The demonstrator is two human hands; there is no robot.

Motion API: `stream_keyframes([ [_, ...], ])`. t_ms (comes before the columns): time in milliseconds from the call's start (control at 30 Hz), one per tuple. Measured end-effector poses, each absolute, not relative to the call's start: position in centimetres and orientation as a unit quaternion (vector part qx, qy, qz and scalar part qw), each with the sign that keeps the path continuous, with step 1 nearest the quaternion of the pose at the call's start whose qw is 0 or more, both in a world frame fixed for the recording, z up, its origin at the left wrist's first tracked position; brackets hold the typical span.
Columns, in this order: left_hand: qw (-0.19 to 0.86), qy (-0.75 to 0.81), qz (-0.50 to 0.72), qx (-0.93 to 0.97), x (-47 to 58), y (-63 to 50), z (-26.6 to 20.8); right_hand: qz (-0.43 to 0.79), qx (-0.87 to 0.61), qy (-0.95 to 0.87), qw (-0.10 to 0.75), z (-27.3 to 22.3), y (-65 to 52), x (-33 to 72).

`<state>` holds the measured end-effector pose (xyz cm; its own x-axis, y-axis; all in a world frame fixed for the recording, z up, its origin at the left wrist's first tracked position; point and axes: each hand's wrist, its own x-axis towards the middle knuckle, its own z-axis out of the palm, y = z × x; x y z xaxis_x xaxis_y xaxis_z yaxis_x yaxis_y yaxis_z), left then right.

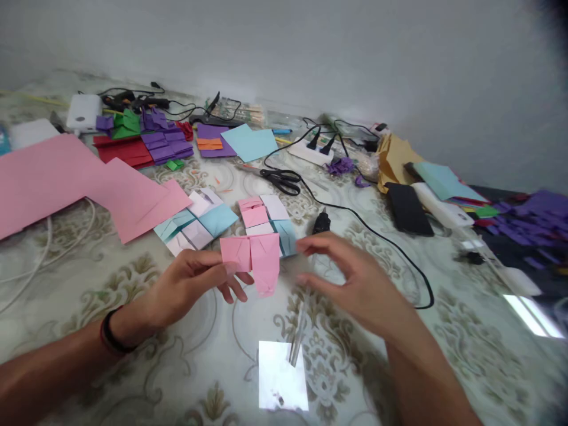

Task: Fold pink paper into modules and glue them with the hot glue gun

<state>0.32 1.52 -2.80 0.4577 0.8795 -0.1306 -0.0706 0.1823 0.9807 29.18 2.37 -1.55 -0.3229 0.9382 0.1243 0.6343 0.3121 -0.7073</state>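
Between the two hands I saw a folded pink paper piece [265,255], matte and crisply creased, with a broad upper band and a tab tapering downward. Just beyond it, a pink, white and light-blue folded-paper block [274,211] lay on the glossy pale surface [186,378], which was patterned with olive-brown scrolls and flowers. Beyond the left hand was a teal, light-blue and white folded-paper block [217,220], with smooth, flat pink paper sheets [131,198] spread just beside it. Farther past that hand I made out a pleated purple paper stack [166,145]. Black-handled metal scissors [281,180] lay beyond both hands, near a thin black cable [368,222]. A black cone-tipped tool [322,222] lay just past the right hand's fingers, and a slender clear rod [300,328] lay to the near side of them.

Well beyond the hands I saw a clear plastic packet [248,111] with slim pale sticks inside, and beyond the right hand a creased tan paper wrapper [393,160]; I couldn't tell its contents.

The left hand [190,281] pinched the pink piece by its left side, the lower fingers loosely spread. The right hand [350,275] was parted, thumb and fingers curved in a C near the piece's right edge, gripping nothing I could see.
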Motion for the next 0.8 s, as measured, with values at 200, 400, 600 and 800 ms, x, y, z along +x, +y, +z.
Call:
stream_keyframes([
  [200, 0.684, 0.364, 0.297, 0.558, 0.3, 1.2, -3.6, 0.48, -0.439, -0.705, 0.283, -1.9, 0.4, 25.4],
  [400, 0.674, 0.361, 0.279, 0.581, 0.2, 1.1, -3.7, 0.556, -0.427, -0.639, 0.316, -2.8, 0.5, 25.6],
  [600, 0.668, 0.366, 0.23, 0.606, 0.2, 0.9, -3.7, 0.56, -0.444, -0.627, 0.311, -3.1, 0.2, 25.1],
  [800, 0.62, 0.358, 0.195, 0.67, 0.1, 0.6, -3.8, 0.561, -0.456, -0.617, 0.31, -3.4, 0.2, 24.8],
])
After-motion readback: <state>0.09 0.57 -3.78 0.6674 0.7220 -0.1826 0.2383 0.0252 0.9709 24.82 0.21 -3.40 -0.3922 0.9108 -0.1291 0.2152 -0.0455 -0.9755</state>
